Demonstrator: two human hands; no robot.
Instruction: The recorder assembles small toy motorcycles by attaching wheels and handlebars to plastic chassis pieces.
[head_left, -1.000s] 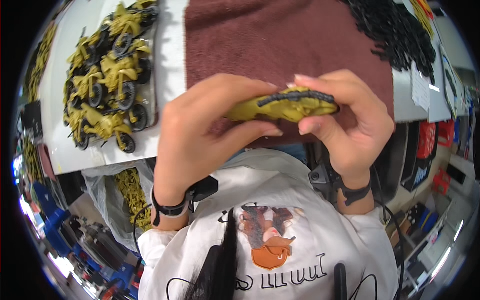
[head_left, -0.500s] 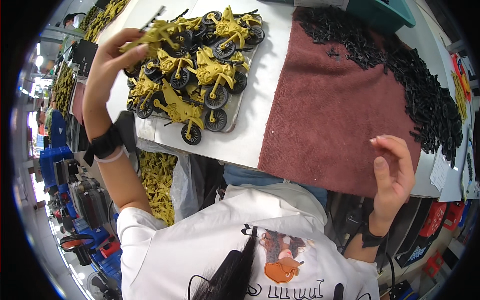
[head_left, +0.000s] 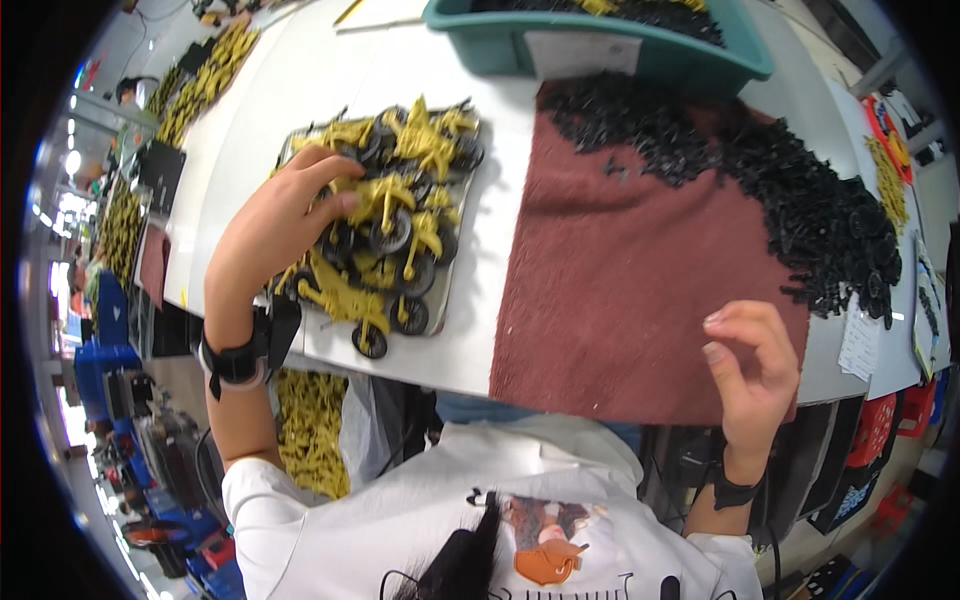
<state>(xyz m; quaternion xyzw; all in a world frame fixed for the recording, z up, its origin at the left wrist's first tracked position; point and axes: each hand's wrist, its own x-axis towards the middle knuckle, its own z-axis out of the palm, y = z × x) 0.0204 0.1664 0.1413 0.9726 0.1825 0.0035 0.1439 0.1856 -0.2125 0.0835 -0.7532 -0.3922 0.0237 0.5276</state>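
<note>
At the left of the table, my left hand [head_left: 275,225] reaches over a tray [head_left: 437,322] piled with yellow toy motorcycles with black wheels. Its thumb and fingers close on one toy motorcycle [head_left: 385,197] lying on top of the pile. Part of that toy is hidden behind my fingers. My right hand [head_left: 757,375] hovers above the right front part of a reddish-brown cloth [head_left: 620,290]. Its fingers are curled, with a gap between thumb and forefinger and nothing visible between them. Beyond it, a heap of small black parts [head_left: 800,205] runs along the cloth's far and right edges.
A green bin [head_left: 610,50] with black and yellow pieces stands at the back. Below the table's front edge, a clear bag [head_left: 365,425] is beside many yellow parts [head_left: 310,430]. A paper slip [head_left: 858,340] lies at the right, and red crates [head_left: 872,430] stand below.
My left hand has lowered the toy motorcycle from above the tray's far left onto the pile. The view has shifted, showing more of the green bin. My right hand remains over the cloth.
</note>
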